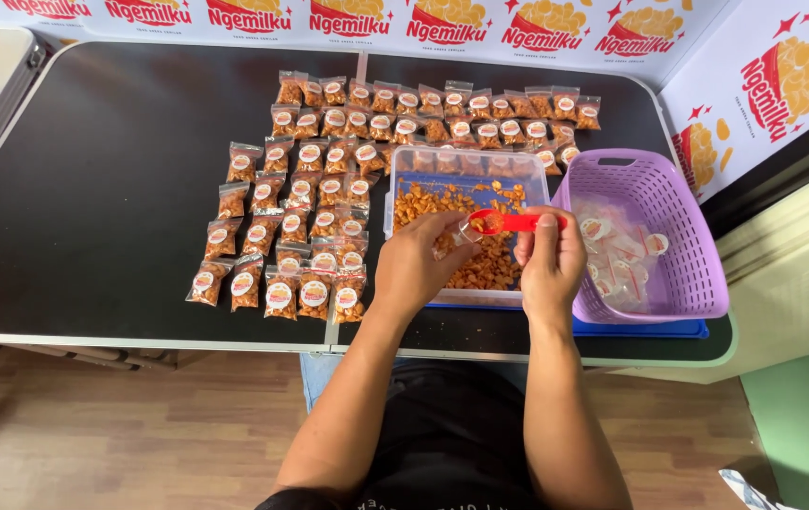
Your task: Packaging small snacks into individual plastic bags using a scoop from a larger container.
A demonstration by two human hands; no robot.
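Observation:
My right hand [548, 263] grips a small red plastic scoop [503, 223] by its handle; the scoop's bowl holds orange-brown snack pieces. My left hand [414, 266] pinches a small clear plastic bag [464, 231] right at the scoop's bowl. Both hands hover over a clear rectangular tub [406, 170] holding a layer of the same snack pieces. To the right stands a purple plastic basket [676, 206] with several empty clear bags bearing round labels.
Many filled, labelled snack packets [315, 203] lie in rows on the black folding table [102, 189], left of and behind the tub. A blue lid [650, 329] lies under the basket. White printed panels line the back and right. Wooden floor below.

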